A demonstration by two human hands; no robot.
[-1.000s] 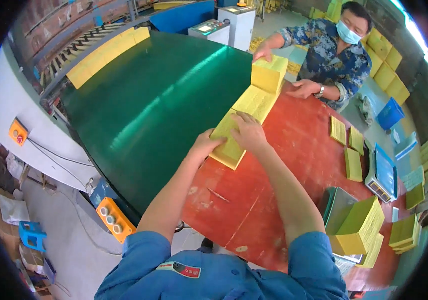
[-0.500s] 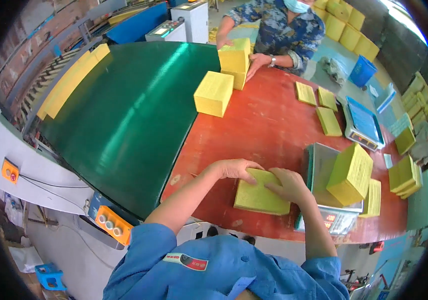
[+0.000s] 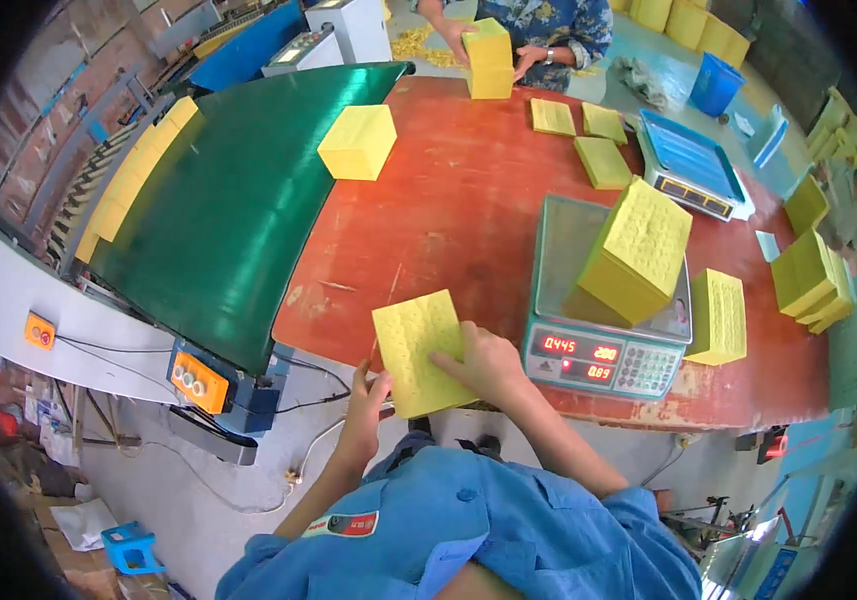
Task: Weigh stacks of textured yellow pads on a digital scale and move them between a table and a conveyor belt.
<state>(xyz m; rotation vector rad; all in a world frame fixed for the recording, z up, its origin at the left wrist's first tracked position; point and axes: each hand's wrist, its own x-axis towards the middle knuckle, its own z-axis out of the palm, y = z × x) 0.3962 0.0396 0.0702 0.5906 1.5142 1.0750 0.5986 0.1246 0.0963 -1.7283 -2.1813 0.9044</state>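
The right hand [image 3: 488,362] lies flat on top of a yellow stack of sheets [image 3: 420,350], fingers spread a little, pressing it down. The left hand [image 3: 368,395] has its grip on the near left edge of the same stack, fingers curled up against the side. The stack sits at the near edge of the red table [image 3: 448,210], partly hanging over it, close to the person's blue shirt [image 3: 468,530]. Just to the right of the stack is a grey scale [image 3: 603,300] with red glowing numbers, and a yellow block [image 3: 638,250] stands tilted on its tray. Beside the scale lies another yellow stack [image 3: 718,315]. To the left, a wide green belt [image 3: 238,200] curves up to the table, and one yellow block [image 3: 356,142] rests where the belt meets the table. At the far end another person [image 3: 548,30] holds a tall yellow stack [image 3: 488,58] with both hands. A second scale with a blue top [image 3: 693,160] sits far right, with flat yellow stacks near it. An orange button box [image 3: 198,380] hangs under the belt, and the floor below is grey.
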